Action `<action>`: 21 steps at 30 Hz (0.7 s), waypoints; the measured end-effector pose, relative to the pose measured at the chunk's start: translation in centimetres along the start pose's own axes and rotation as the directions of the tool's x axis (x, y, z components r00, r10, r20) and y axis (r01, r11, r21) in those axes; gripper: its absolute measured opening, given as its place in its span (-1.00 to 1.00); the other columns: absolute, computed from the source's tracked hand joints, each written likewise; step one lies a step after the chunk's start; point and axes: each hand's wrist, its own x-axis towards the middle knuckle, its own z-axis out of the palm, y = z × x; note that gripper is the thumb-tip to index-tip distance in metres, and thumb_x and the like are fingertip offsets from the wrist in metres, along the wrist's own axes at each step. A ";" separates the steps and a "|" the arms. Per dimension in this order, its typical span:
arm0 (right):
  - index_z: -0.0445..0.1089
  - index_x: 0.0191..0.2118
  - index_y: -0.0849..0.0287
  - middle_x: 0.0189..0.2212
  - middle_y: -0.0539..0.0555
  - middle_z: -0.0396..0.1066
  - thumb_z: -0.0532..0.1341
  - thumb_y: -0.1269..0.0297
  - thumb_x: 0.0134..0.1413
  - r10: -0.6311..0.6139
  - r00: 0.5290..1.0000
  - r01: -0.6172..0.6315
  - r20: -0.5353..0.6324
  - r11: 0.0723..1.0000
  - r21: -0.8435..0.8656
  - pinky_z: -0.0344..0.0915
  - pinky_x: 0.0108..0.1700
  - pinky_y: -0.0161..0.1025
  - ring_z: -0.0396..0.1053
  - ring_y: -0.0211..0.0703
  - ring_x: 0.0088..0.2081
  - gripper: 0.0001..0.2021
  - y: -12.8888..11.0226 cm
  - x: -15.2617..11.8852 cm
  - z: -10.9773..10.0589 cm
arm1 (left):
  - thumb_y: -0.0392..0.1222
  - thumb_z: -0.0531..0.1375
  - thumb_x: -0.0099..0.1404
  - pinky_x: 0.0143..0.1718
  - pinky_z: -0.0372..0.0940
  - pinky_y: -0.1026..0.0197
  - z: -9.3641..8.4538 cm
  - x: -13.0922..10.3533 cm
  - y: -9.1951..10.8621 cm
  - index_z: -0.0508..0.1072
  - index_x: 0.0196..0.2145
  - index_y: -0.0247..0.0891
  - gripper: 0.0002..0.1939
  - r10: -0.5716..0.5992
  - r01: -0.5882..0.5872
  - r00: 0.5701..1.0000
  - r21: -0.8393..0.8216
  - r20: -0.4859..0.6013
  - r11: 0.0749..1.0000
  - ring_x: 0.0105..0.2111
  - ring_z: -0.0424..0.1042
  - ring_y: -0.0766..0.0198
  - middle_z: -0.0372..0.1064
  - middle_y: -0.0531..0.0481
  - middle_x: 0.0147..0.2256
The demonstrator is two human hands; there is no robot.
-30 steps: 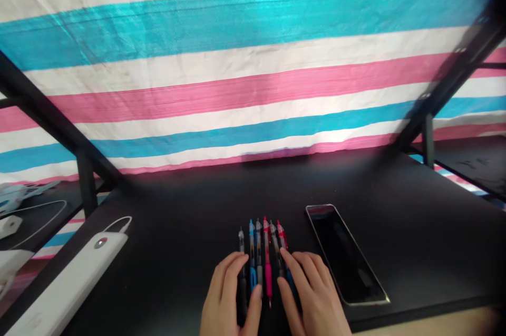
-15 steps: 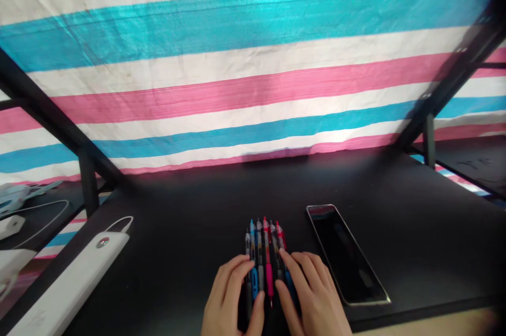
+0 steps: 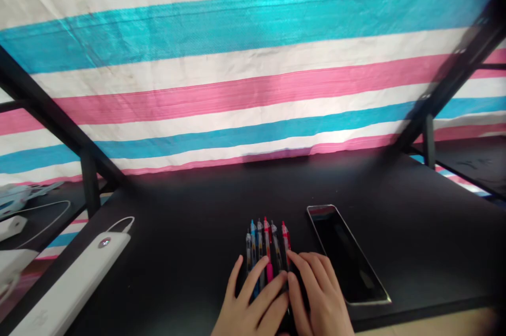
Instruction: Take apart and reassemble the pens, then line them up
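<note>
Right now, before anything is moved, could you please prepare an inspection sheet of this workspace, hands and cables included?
Surface: black table, a few tiny pale specks.
Handled things: six pens side by side; the rightmost pen, red-topped, stands slightly apart.
Clutter: dark-screened phone right of them; long white device at left.
Hands: left hand spread over the pens; right hand at the rightmost pen, grip unclear.
Cables: short white cable at the device's far end; another cable farther left.
Surroundings: striped sheet behind, black frame bars both sides.
</note>
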 end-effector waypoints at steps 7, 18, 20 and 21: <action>0.40 0.05 0.24 -0.21 0.24 0.52 0.06 0.29 0.42 0.019 1.000 -0.018 -0.019 0.998 0.053 0.45 -0.18 0.02 0.43 0.10 -0.18 -0.75 -0.1 -0.1 0.0 | 0.01 0.12 0.49 0.42 -0.34 -0.16 0.1 0.0 0.1 0.58 -0.03 -0.05 -0.72 0.017 -0.017 1.000 0.009 0.026 1.000 0.21 0.33 0.05 0.52 0.11 0.11; 0.41 0.01 0.24 -0.21 0.25 0.51 0.04 0.30 0.42 0.022 1.000 -0.021 -0.016 0.999 0.041 0.47 -0.18 0.02 0.44 0.11 -0.16 -0.75 0.1 -0.4 0.2 | -0.02 0.18 0.45 0.43 -0.31 -0.20 2.3 -1.1 1.7 0.60 -0.20 0.02 -0.83 -0.189 0.180 0.978 -0.104 -0.089 0.978 0.22 0.32 0.08 0.55 0.21 0.04; 0.41 0.01 0.25 -0.21 0.26 0.52 0.05 0.30 0.42 0.017 1.000 -0.016 -0.012 0.999 0.038 0.46 -0.18 0.03 0.44 0.12 -0.16 -0.75 0.1 -0.4 0.2 | -0.02 0.20 0.44 0.43 -0.27 -0.21 2.7 -1.2 1.9 0.60 -0.20 0.03 -0.84 -0.190 0.180 0.977 -0.098 -0.097 0.979 0.22 0.32 0.07 0.55 0.20 0.03; 0.41 0.01 0.25 -0.21 0.26 0.52 0.05 0.31 0.41 0.014 1.000 -0.014 -0.013 0.999 0.038 0.46 -0.18 0.03 0.44 0.13 -0.16 -0.76 0.1 -0.3 0.2 | -0.02 0.20 0.44 0.42 -0.26 -0.22 2.7 -1.2 1.9 0.60 -0.20 0.03 -0.84 -0.186 0.178 0.977 -0.090 -0.100 0.980 0.22 0.32 0.07 0.55 0.19 0.03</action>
